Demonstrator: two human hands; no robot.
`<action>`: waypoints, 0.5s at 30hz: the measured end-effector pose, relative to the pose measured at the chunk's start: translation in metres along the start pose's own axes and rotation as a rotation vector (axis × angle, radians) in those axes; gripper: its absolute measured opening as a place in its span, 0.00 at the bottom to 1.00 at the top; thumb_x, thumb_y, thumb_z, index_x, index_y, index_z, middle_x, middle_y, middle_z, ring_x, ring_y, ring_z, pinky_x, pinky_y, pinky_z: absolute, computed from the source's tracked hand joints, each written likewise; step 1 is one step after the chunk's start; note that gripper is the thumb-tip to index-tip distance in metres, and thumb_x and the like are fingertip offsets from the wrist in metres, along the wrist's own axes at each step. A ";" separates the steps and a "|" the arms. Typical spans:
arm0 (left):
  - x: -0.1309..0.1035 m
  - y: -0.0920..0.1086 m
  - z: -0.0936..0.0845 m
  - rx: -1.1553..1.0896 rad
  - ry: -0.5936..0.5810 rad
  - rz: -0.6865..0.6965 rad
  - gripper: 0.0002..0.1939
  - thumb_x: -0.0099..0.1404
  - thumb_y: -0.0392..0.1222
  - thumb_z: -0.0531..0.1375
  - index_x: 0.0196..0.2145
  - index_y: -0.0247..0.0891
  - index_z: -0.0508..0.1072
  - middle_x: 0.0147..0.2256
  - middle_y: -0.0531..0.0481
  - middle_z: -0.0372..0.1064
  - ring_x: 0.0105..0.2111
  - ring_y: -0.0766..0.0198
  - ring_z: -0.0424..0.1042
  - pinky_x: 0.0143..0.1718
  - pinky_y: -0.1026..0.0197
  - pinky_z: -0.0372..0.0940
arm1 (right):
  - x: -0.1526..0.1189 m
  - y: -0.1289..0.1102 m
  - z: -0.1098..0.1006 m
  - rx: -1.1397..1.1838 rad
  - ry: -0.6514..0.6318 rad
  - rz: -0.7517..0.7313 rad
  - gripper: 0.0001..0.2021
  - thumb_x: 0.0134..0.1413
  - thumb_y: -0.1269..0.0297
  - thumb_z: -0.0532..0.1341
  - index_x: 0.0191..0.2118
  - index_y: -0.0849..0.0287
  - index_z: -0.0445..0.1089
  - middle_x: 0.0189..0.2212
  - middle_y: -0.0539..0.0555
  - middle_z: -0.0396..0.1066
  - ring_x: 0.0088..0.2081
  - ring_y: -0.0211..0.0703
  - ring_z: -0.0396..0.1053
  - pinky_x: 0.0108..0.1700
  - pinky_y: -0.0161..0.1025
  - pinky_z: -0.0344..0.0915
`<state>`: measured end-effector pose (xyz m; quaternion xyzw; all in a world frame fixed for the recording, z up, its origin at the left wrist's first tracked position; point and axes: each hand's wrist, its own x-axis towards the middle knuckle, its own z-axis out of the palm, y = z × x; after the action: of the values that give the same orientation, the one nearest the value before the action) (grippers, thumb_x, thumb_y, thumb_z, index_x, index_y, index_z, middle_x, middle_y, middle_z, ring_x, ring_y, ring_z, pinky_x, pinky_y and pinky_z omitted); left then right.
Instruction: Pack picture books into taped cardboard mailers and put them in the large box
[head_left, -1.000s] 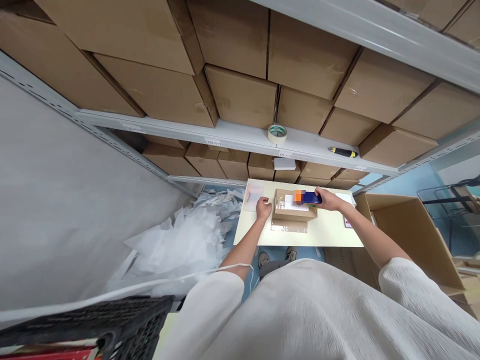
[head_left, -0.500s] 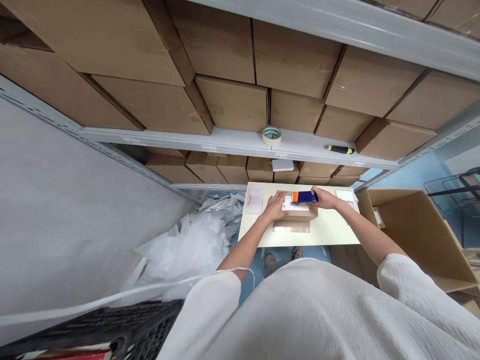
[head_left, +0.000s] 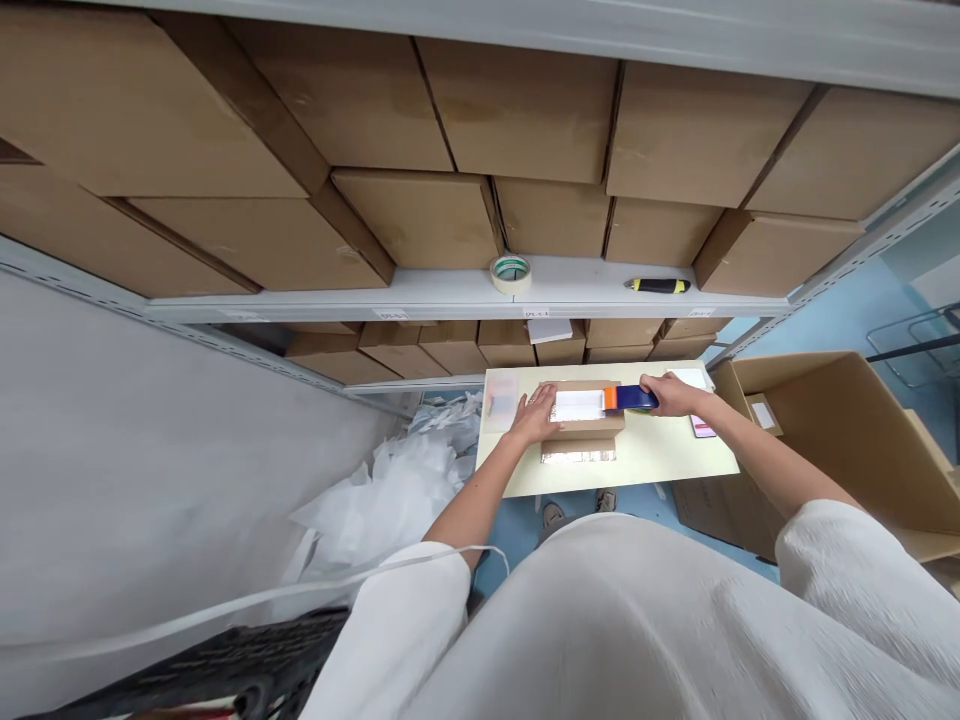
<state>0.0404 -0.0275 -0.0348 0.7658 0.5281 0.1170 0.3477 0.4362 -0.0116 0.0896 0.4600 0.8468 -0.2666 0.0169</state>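
A small cardboard box (head_left: 589, 432) lies on the pale yellow tabletop (head_left: 667, 455), with a white label (head_left: 579, 405) on its upper face. My left hand (head_left: 534, 414) presses on the box's left end with its fingers stretched out, touching the label's left edge. My right hand (head_left: 669, 394) is wrapped round a dark blue tape dispenser (head_left: 631, 398). The dispenser's orange front rests at the label's right end. A cardboard flap with shiny tape (head_left: 577, 451) shows along the near side of the box.
Shelves of cardboard boxes (head_left: 420, 220) rise in front, holding a tape roll (head_left: 511, 275) and a yellow-black utility knife (head_left: 657, 286). A phone (head_left: 702, 427) lies at the table's right. Beside it stands a large open carton (head_left: 832, 440). White wrapping sheets (head_left: 390, 480) heap at left.
My right hand has drawn the tape dispenser rightward along the box, uncovering more of the label. My left hand stays on the box's left end. The head view has shifted.
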 end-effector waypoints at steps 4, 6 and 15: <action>0.001 0.000 -0.002 0.034 -0.024 -0.019 0.54 0.61 0.50 0.71 0.78 0.47 0.50 0.79 0.38 0.43 0.80 0.43 0.39 0.77 0.37 0.33 | -0.038 0.050 -0.005 -0.013 0.018 0.075 0.22 0.47 0.60 0.71 0.37 0.49 0.54 0.32 0.48 0.72 0.31 0.48 0.66 0.50 0.46 0.57; 0.001 0.003 -0.004 0.061 -0.048 -0.036 0.55 0.62 0.50 0.70 0.79 0.46 0.48 0.79 0.38 0.42 0.80 0.43 0.38 0.77 0.36 0.34 | -0.053 0.070 -0.006 -0.026 0.025 0.098 0.21 0.49 0.59 0.71 0.37 0.50 0.54 0.33 0.49 0.73 0.33 0.49 0.67 0.49 0.46 0.58; -0.001 0.019 -0.015 0.210 -0.145 -0.105 0.55 0.67 0.55 0.65 0.81 0.47 0.38 0.80 0.41 0.36 0.80 0.44 0.34 0.77 0.37 0.40 | -0.054 0.100 0.007 -0.175 -0.058 0.065 0.15 0.57 0.64 0.65 0.42 0.51 0.56 0.41 0.54 0.75 0.40 0.50 0.71 0.48 0.42 0.58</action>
<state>0.0458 -0.0257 -0.0107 0.7756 0.5504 -0.0131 0.3088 0.5445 -0.0130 0.0547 0.4761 0.8507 -0.2039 0.0900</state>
